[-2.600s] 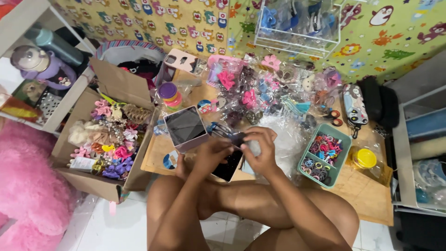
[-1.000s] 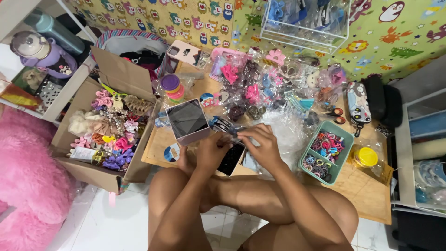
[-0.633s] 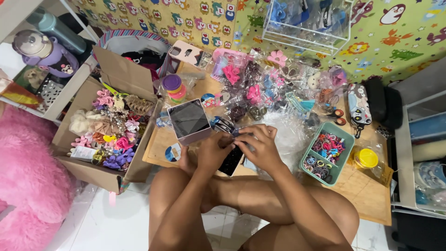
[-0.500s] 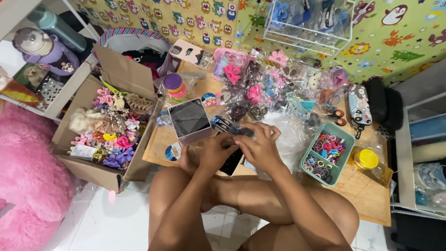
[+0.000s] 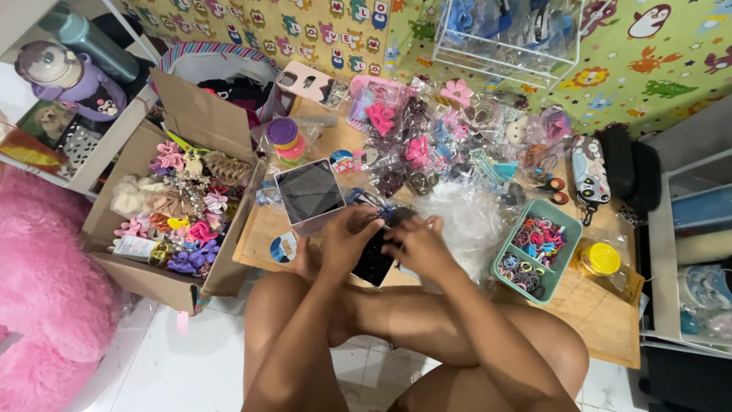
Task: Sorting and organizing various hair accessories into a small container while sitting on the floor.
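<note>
Left hand (image 5: 347,236) and right hand (image 5: 415,243) meeting above the wooden tabletop (image 5: 595,313), fingers of both pinched together on a small dark hair accessory (image 5: 383,216), black card (image 5: 375,255) just under them, mirror box (image 5: 309,194) beside the left hand.

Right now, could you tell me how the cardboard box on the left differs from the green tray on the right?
The cardboard box is brown, large and deep, with its flaps open, and sits beside the low table; the green tray is small, shallow and lidless, and rests on the table. The box holds mixed flower clips and scrunchies piled together; the tray holds small colourful hair ties in compartments. Both are open-topped and hold hair accessories.
</note>
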